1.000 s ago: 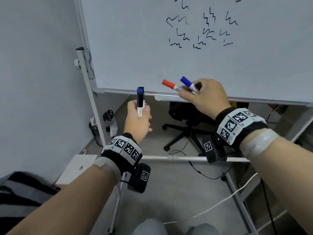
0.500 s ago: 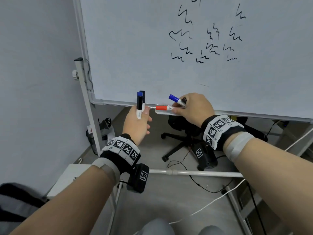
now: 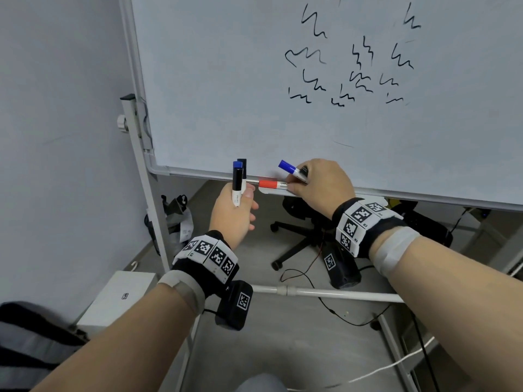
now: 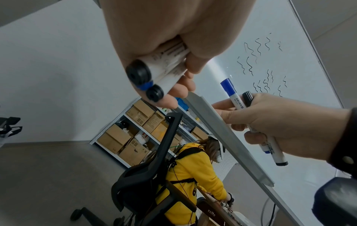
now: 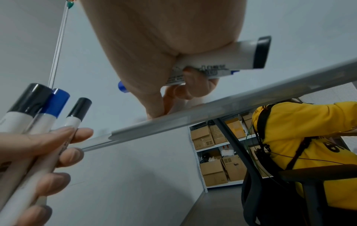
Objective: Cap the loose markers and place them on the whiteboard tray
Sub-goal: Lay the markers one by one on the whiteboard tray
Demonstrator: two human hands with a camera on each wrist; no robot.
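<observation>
Right hand fingers pinch red marker onto tray; left hand fingers grip capped markers

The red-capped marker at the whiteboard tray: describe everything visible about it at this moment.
The red-capped marker has a white barrel with dark printed lettering and a red cap fitted on its left end. It lies about level along the grey whiteboard tray, below the board's bottom edge, cap pointing toward the left hand. The fingertips of the right hand cover its right end, so that end is hidden. That hand also holds a blue-capped marker and at least one black-ended one, angled above it. Only the head view shows it.
</observation>
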